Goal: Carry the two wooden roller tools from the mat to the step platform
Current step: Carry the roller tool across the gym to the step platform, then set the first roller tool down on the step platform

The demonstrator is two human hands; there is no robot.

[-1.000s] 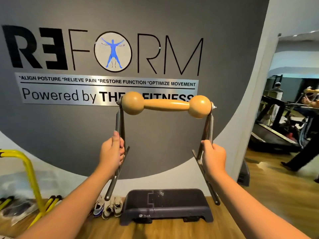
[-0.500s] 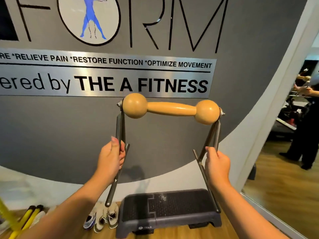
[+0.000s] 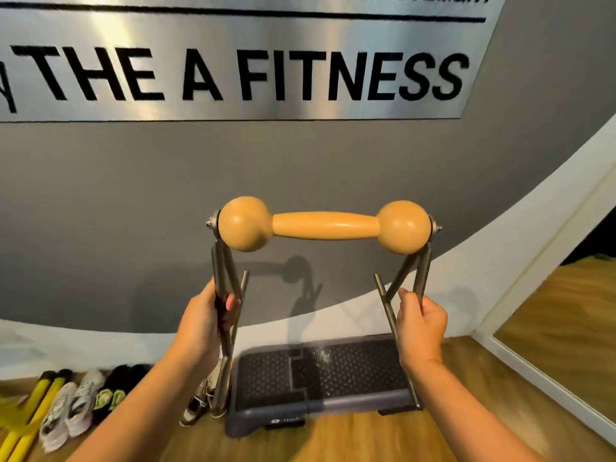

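Up in front of the grey wall: a tan wooden roller tool [image 3: 325,225], shaped like a dumbbell with two round balls and a thinner bar between them, is held level in the air on grey metal rod frames at both ends.
Left hand [image 3: 203,320]: clenched around the left metal rod frame [image 3: 224,278], fingers wrapped over the rods, thumb toward the camera.
Right hand [image 3: 420,323]: clenched around the right metal rod frame [image 3: 416,275], gripping where the rods fan out below the ball.
Second roller: whether the doubled rods on each side belong to a second tool cannot be told; only one wooden roller shows.
Step platform [image 3: 320,375]: a dark grey plastic step with a dotted top sits on the wooden floor [image 3: 350,441] against the wall, below and behind the hands; the roller hangs well above it, not touching.
Rod ends: the lower tips of the left and right rods overlap the platform's edges in the picture; contact cannot be told.
Left of the platform: white and black sports shoes [image 3: 78,405] lie in a row, with yellow bars [image 3: 30,418] beside them.
Wall: a brushed silver sign [image 3: 233,71] reads "THE A FITNESS" in black letters.
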